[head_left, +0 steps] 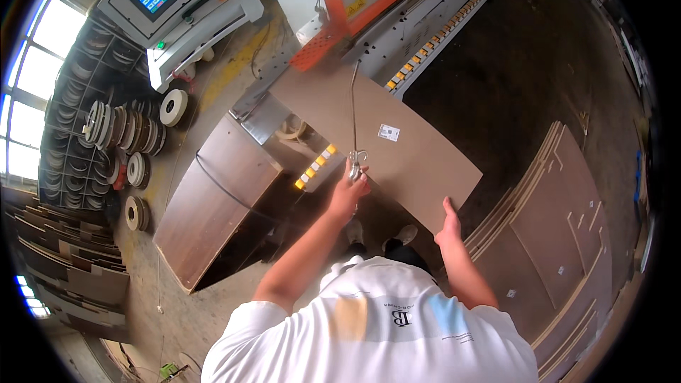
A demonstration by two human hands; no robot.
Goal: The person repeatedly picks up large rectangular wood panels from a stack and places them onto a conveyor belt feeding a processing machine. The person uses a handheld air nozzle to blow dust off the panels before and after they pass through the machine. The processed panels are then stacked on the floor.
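My left hand (347,193) is closed round a metal air blow gun (357,159), whose long thin nozzle reaches away over a flat brown panel (425,163). A small white label (388,132) sticks to the panel's upper face. At the panel's near right corner, my right hand (448,227) grips the edge, thumb on top; its other fingers are mostly hidden. The far end of the panel rests at the machine (397,53), close to the perforated orange guard (309,54).
A row of yellow and white rollers (316,167) lies left of my left hand, above a wooden cabinet (216,191). A control console (177,21) stands far left, near several edge-band rolls (128,128). Brown boards (546,234) are stacked on the right.
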